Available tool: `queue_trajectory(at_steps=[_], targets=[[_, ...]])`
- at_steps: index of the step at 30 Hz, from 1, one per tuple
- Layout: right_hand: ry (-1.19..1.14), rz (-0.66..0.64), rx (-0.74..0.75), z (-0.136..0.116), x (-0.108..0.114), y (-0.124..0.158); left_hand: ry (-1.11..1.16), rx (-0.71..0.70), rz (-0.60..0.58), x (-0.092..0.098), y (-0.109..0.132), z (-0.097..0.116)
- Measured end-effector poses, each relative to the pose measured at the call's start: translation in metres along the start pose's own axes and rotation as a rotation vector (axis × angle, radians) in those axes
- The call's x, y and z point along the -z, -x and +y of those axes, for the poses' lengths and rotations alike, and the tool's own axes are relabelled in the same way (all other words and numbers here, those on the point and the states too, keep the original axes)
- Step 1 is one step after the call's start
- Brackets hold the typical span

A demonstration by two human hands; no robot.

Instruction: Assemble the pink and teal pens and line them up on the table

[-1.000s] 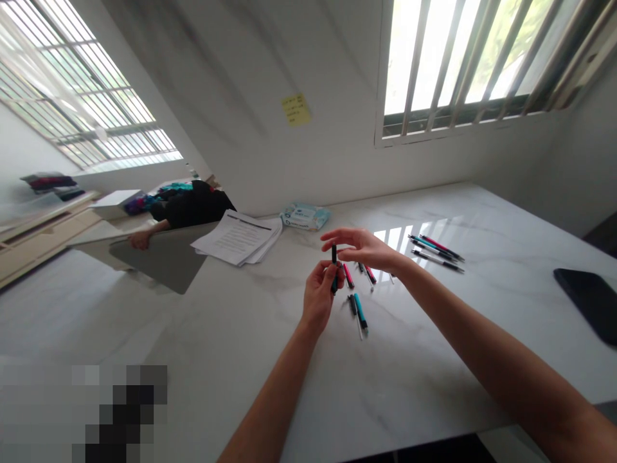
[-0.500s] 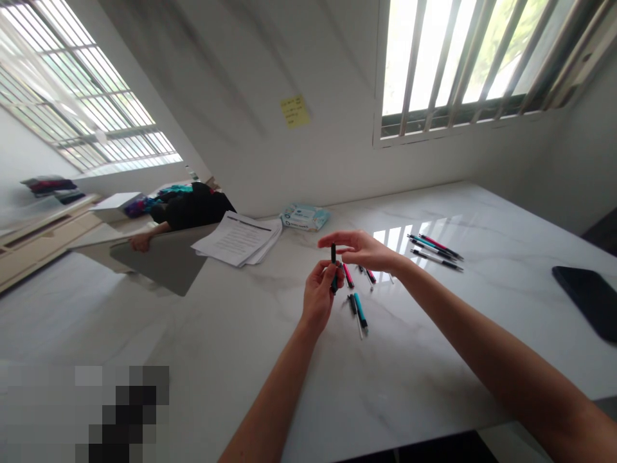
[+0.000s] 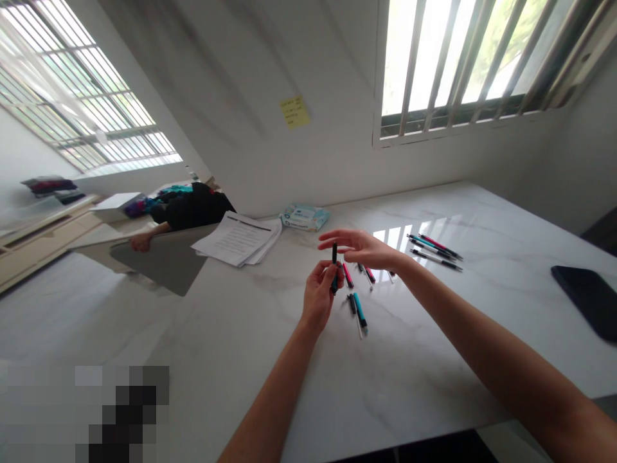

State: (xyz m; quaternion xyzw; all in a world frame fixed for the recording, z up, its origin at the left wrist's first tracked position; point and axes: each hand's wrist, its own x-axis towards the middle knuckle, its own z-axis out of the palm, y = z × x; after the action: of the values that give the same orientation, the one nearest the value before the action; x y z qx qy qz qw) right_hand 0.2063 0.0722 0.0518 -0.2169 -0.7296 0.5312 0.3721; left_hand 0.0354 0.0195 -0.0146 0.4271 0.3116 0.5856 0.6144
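gripping one pen (image 3: 334, 270) in the curled fingers (image 3: 322, 273) of the left hand (image 3: 317, 302) — right hand (image 3: 361, 249) open, empty, over two red pens (image 3: 348, 275)

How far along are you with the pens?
Done, it looks like: a neat group of pens lies together at the right of the table. In hand: your left hand grips a dark pen upright, your right hand open beside it. Left over: loose pens lie just below your hands.

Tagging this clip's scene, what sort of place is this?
Probably a home office or study, though it could be a small office: a white marble-topped table holds printed papers and pens, and a yellow sticky note is on the wall.
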Motion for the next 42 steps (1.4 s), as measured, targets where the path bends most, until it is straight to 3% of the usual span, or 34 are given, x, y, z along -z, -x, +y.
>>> queue_trajectory(at_steps=[5, 17, 22, 26, 30, 35, 38, 42], targets=[[0.05, 0.128, -0.022, 0.003, -0.001, -0.002, 0.015, 0.007, 0.003, 0.0, 0.0, 0.0], [-0.226, 0.217, 0.062, -0.015, 0.004, 0.001, 0.007, 0.072, -0.035, 0.0, 0.002, 0.001], [-0.229, 0.404, 0.188, -0.035, 0.008, 0.002, 0.0, 0.079, -0.05, -0.001, 0.004, 0.0], [-0.141, 0.52, 0.164, -0.046, 0.02, 0.015, -0.001, 0.061, -0.044, 0.0, 0.004, 0.003], [0.082, 0.568, 0.0, -0.02, 0.018, 0.054, 0.002, 0.047, -0.036, -0.002, 0.003, 0.005], [0.438, 0.602, -0.32, 0.036, -0.009, 0.113, -0.017, 0.057, -0.045, -0.007, 0.004, 0.005], [0.499, 0.578, -0.352, 0.055, -0.024, 0.128, -0.028, 0.048, -0.054, -0.008, 0.005, 0.006], [0.572, 0.545, -0.337, 0.063, -0.033, 0.127, -0.027, 0.032, -0.029, -0.007, 0.003, 0.01]])
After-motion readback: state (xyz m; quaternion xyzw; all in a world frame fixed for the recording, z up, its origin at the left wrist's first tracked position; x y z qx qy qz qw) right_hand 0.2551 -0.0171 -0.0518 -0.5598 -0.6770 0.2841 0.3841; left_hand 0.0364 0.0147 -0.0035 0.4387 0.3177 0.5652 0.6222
